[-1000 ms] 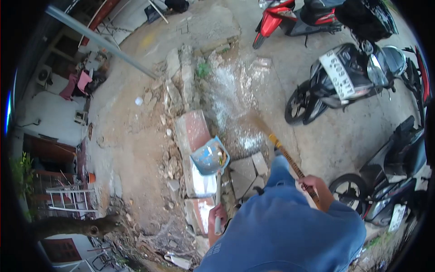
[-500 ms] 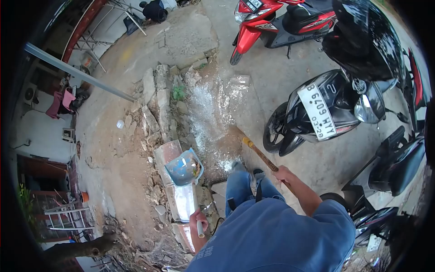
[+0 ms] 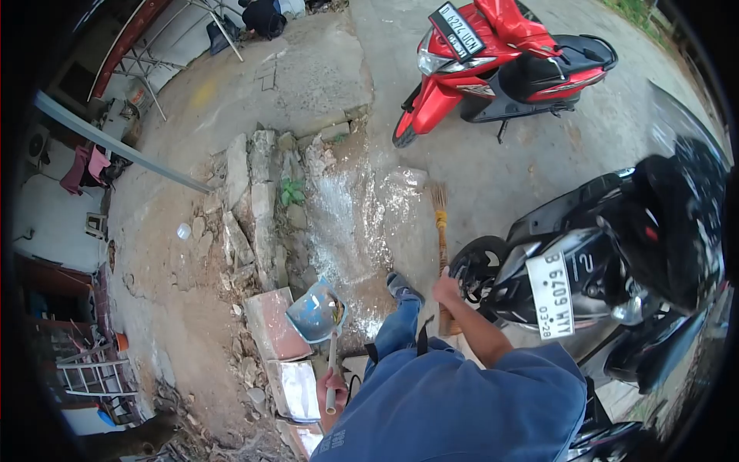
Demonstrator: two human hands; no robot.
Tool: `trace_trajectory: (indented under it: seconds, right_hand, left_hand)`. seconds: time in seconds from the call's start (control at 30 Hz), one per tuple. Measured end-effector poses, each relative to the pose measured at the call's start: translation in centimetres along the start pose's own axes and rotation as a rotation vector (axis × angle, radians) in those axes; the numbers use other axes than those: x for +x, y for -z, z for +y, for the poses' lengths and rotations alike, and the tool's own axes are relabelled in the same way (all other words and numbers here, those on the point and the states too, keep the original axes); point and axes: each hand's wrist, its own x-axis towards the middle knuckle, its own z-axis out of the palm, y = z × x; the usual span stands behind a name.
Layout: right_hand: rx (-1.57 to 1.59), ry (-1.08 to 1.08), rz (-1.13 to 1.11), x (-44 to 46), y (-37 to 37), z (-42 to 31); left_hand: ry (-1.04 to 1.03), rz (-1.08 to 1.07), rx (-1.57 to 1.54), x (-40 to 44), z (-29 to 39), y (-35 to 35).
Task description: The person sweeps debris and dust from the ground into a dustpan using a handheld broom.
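Observation:
My left hand (image 3: 331,385) is wrapped round the pale handle of a blue dustpan (image 3: 311,314), which has some debris, perhaps leaves, inside it. The pan is above the tiled blocks beside my legs. Lower right of it, my right hand (image 3: 445,289) grips the shaft of a stick broom (image 3: 441,239) with yellow binding. Its bristles point away from me, over the concrete near the black motorbike's front wheel. White powder (image 3: 335,208) is scattered over the ground ahead of my foot.
A black motorbike (image 3: 570,269) stands close on my right, a red scooter (image 3: 493,85) farther ahead. Left runs a broken concrete edge (image 3: 263,185) with rubble and a small green plant (image 3: 291,192). A metal pole (image 3: 123,142) slants at left. Another person (image 3: 263,17) crouches far off.
The broom has swung to the right, off the powder, its bristles now farther ahead. The dustpan has shifted slightly, and one foot has stepped forward. My view has moved, showing more of the red scooter.

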Motion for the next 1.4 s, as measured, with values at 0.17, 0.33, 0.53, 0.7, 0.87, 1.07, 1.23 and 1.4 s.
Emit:
trace_trajectory:
  seconds: [0.17, 0.33, 0.53, 0.7, 0.87, 1.07, 1.23, 1.4]
  right_hand:
    - [0.010, 0.045, -0.077, -2.3, 0.0, -8.1]
    - [-0.134, 0.399, -0.483, 0.7, 2.8, -11.2]
    - [-0.169, 0.543, -0.523, -1.7, 6.5, -11.6]
    - [-0.262, 0.510, -0.386, 0.4, 10.7, -12.2]
    - [-0.361, 0.481, -0.279, 8.9, 15.5, -16.4]
    - [-0.506, 0.497, -0.314, 25.6, 16.4, -27.9]
    - [-0.646, 0.540, -0.438, 31.7, 14.0, -33.0]
    - [-0.857, 0.646, -0.616, 29.8, 14.6, -31.8]
  left_hand:
    - [-0.037, 0.075, 0.072, 4.1, 1.7, -6.3]
    - [-0.086, 0.218, 0.044, 7.7, 4.5, -13.7]
    - [-0.111, 0.110, 0.158, 8.5, 5.5, -18.1]
    - [-0.202, 0.088, 0.126, 9.4, 3.6, -20.5]
    - [-0.287, 0.102, 0.084, 11.7, 2.8, -23.6]
    - [-0.396, 0.109, -0.199, 13.8, -0.7, -27.0]
    - [-0.520, 0.088, -0.378, 15.6, -4.7, -29.9]
    - [-0.623, 0.041, -0.498, 16.9, -8.0, -30.8]
